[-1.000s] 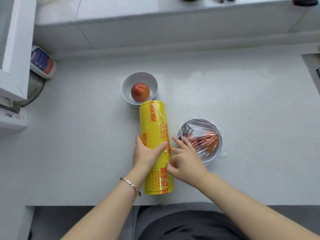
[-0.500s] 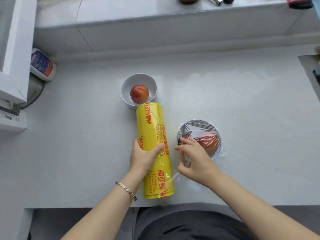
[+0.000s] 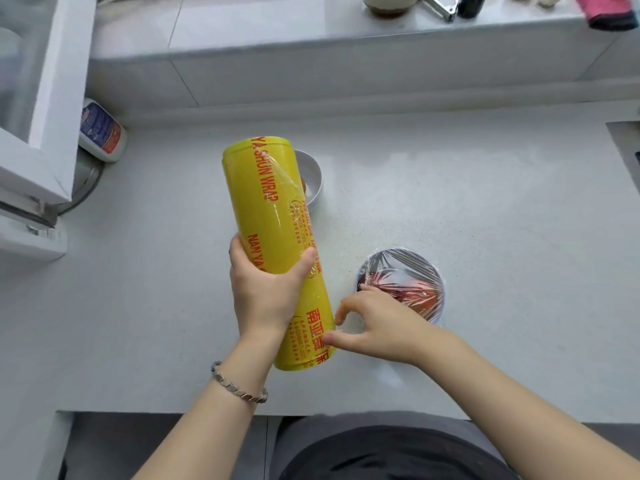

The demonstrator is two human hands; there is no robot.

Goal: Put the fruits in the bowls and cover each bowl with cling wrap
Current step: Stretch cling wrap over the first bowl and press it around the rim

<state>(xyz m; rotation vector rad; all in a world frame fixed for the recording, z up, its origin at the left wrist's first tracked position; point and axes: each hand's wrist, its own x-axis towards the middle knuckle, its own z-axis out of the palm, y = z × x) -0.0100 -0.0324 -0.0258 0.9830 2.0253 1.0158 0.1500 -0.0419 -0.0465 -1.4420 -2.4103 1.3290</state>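
Two bowls (image 3: 313,178) (image 3: 433,306), one wrapped; left hand (image 3: 266,292) grips one roll (image 3: 273,237).

Both forearms rise from the lower edge of the frame toward its centre. The left hand (image 3: 268,289) is curled, thumb to the right and fingers wrapped out of sight at the left — its wrist wears a chain bracelet (image 3: 239,384). The right hand (image 3: 377,323), just right of centre, lies palm down with fingers loosely spread — thumb and forefinger point left.
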